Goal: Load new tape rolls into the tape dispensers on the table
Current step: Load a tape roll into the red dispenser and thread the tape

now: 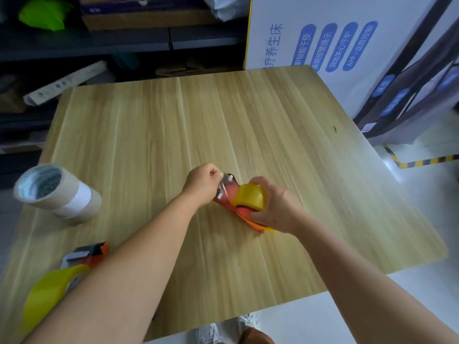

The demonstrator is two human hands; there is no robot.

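Currently, head view: red dispenser [232, 194] at bench [173, 125] centre; right hand [277, 206] grip clamped on it and its yellow roll [250, 197]; left hand [205, 183] pinches the clear tape end [223, 185]. Second dispenser [85, 254] and stacked spare rolls [58, 193] sit left.

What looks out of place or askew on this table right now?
The stack of tape rolls at the table's left edge leans and seems to overhang the edge, so it might fall. Nothing looks spilled or broken. The left hand pinches tape at the red dispenser; the right hand grips the yellow roll.
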